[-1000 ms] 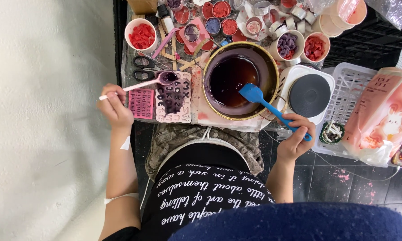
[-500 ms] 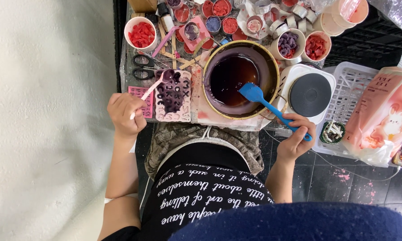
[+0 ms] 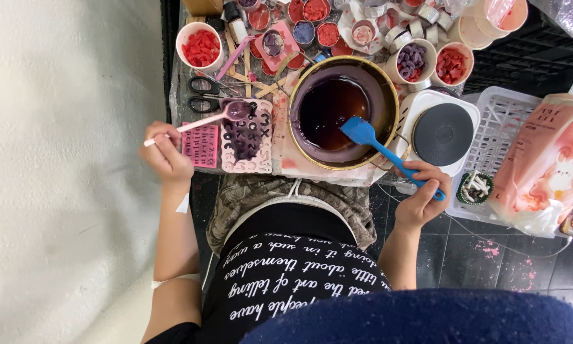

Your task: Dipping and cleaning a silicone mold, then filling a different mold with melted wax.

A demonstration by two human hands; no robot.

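My left hand (image 3: 165, 153) grips the handle of a pink spoon (image 3: 219, 116) whose bowl holds purple liquid above the top edge of a pale letter mould (image 3: 248, 137) partly filled with dark purple. My right hand (image 3: 422, 191) holds a blue spatula (image 3: 375, 141) by its handle. The spatula's blade rests inside a round metal pot (image 3: 342, 111) of dark red-brown liquid. A smaller pink letter mould (image 3: 200, 143) lies just left of the pale one, beside my left hand.
A round electric hot plate (image 3: 442, 134) sits right of the pot. Black scissors (image 3: 204, 95), wooden sticks and several small cups of red and purple pieces (image 3: 200, 46) crowd the back. A white basket (image 3: 503, 127) and a pink bag (image 3: 547, 165) stand at right.
My left hand has swung the pink spoon back up and left, from over the mould's middle to its top edge. The right hand and spatula have stayed put.
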